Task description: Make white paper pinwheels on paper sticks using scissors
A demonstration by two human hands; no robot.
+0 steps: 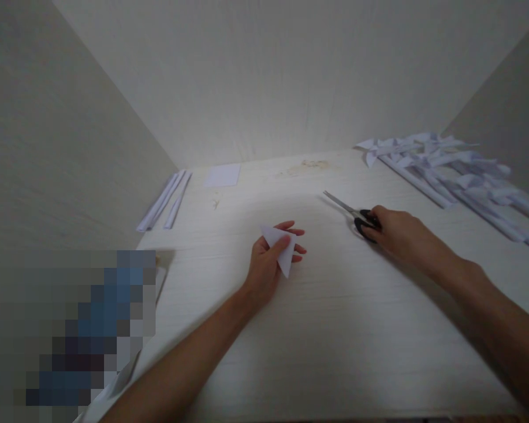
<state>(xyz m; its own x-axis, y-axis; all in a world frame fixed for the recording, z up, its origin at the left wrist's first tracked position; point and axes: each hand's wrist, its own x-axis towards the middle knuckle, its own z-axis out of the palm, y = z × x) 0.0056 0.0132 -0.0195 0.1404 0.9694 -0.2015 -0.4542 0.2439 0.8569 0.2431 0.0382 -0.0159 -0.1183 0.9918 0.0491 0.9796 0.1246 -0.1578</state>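
Scissors (351, 212) lie on the table (335, 329) under my right hand (397, 235), whose fingers seemingly curl over the handles; I'd seat them fully. My left hand (268, 264) pinches a folded paper triangle (282, 249).

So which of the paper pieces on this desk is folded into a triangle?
The small white triangle held in the left hand; the square sheet lies flat, and the strips are long.
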